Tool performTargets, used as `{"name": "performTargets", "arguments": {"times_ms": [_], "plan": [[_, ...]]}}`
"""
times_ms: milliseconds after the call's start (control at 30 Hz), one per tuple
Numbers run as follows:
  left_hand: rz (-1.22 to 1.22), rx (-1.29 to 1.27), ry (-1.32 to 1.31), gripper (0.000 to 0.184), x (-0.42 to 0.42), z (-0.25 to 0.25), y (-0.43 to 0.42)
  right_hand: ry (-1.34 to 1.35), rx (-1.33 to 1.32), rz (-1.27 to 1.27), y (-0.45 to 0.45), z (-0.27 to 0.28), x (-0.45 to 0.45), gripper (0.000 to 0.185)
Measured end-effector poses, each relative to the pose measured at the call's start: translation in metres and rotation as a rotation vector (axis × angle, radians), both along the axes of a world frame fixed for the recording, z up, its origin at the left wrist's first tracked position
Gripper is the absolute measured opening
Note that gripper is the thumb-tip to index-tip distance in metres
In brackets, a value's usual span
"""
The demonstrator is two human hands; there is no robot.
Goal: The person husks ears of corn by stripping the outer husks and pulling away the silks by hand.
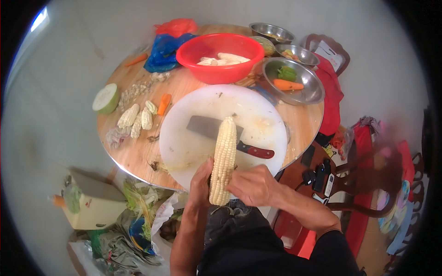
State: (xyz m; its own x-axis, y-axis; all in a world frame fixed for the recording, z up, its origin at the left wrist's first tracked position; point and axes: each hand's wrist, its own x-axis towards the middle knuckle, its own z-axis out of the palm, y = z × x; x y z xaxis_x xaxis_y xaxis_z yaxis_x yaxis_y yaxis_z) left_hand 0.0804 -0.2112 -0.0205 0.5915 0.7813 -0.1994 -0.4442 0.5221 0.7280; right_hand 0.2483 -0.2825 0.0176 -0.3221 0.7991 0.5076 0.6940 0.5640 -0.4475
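Note:
A husked ear of corn (pixel 223 161) with pale kernels stands nearly upright above the near edge of the round white cutting board (pixel 184 110). My left hand (pixel 201 184) is closed around its left side, near the lower half. My right hand (pixel 254 186) has its fingers curled and pressed against the right side of the ear; what they pinch, if anything, is hidden. Behind the corn a cleaver lies flat on the board, its dark blade (pixel 202 126) to the left and its red-brown handle (pixel 258 151) to the right.
A red basin (pixel 184 54) of corn ears stands behind the board. Steel bowls (pixel 315 89) with vegetables are at the back right. Small corn pieces (pixel 129 116), a carrot piece (pixel 164 104) and a cut gourd (pixel 106 99) lie left. Husks (pixel 138 193) and bags fill the floor below left.

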Motion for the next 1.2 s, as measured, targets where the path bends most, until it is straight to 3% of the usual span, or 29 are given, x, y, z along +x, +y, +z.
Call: {"name": "performTargets", "arguments": {"times_ms": [67, 133, 200, 267, 333, 367, 467, 533, 600, 700, 733, 833, 933, 967, 1033, 1133, 1167, 1200], "plan": [[-0.014, 0.034, -0.026, 0.052, 0.000, 0.001, 0.001, 0.023, 0.135, -0.113, -0.005, -0.003, -0.006, 0.008], [-0.086, 0.043, -0.044, 0.051, -0.005, -0.005, 0.006, 0.132, 0.106, -0.235, -0.001, 0.000, -0.001, 0.011], [-0.160, 0.060, -0.060, 0.051, -0.003, -0.006, 0.007, 0.160, -0.162, -0.376, 0.000, 0.007, 0.005, 0.012], [-0.060, 0.059, -0.080, 0.050, 0.007, -0.005, 0.003, 0.129, -0.181, -0.363, 0.001, 0.006, 0.002, 0.016], [-0.037, 0.057, -0.068, 0.049, 0.009, -0.001, 0.000, 0.038, 0.055, -0.350, 0.007, -0.001, -0.002, 0.019], [-0.011, 0.054, -0.054, 0.049, 0.009, 0.001, -0.001, 0.038, 0.052, -0.343, 0.006, -0.001, -0.002, 0.019], [0.098, -0.014, -0.010, 0.049, 0.013, 0.003, -0.001, -0.038, 0.096, -0.146, -0.005, -0.005, -0.007, 0.019], [0.066, -0.035, -0.007, 0.049, 0.008, 0.004, 0.005, -0.001, 0.090, 0.173, -0.020, -0.009, -0.015, 0.013], [0.035, -0.058, -0.005, 0.050, 0.006, 0.005, 0.010, 0.022, 0.020, 0.200, -0.025, -0.021, -0.014, 0.009], [0.053, -0.084, -0.019, 0.052, 0.008, 0.007, 0.014, 0.291, -0.109, -0.126, -0.021, -0.030, -0.010, 0.008], [0.079, -0.058, -0.038, 0.051, 0.010, 0.007, 0.014, 0.290, -0.107, -0.127, -0.019, -0.031, -0.008, 0.008], [0.121, -0.019, -0.038, 0.048, 0.010, 0.008, 0.019, 0.766, -0.608, -0.283, -0.014, -0.024, -0.002, 0.014], [0.187, -0.033, -0.030, 0.045, 0.006, 0.012, 0.027, 0.828, -0.592, -0.221, 0.002, -0.029, 0.004, 0.016], [0.243, -0.054, -0.046, 0.044, 0.003, 0.014, 0.030, 0.831, -0.593, -0.222, 0.005, -0.027, 0.005, 0.016], [0.272, -0.044, -0.046, 0.047, -0.006, 0.017, 0.036, 0.251, -0.116, -0.080, 0.011, -0.021, 0.006, 0.028], [0.344, -0.012, -0.002, 0.050, -0.011, 0.025, 0.038, 0.175, -0.241, -0.153, 0.013, 0.000, 0.020, 0.037], [0.345, -0.025, -0.014, 0.049, -0.013, 0.025, 0.039, 0.321, -0.514, -0.381, 0.010, 0.018, 0.016, 0.033], [0.343, -0.037, -0.028, 0.049, -0.014, 0.024, 0.039, 0.321, -0.517, -0.378, 0.013, 0.019, 0.014, 0.033]]}}
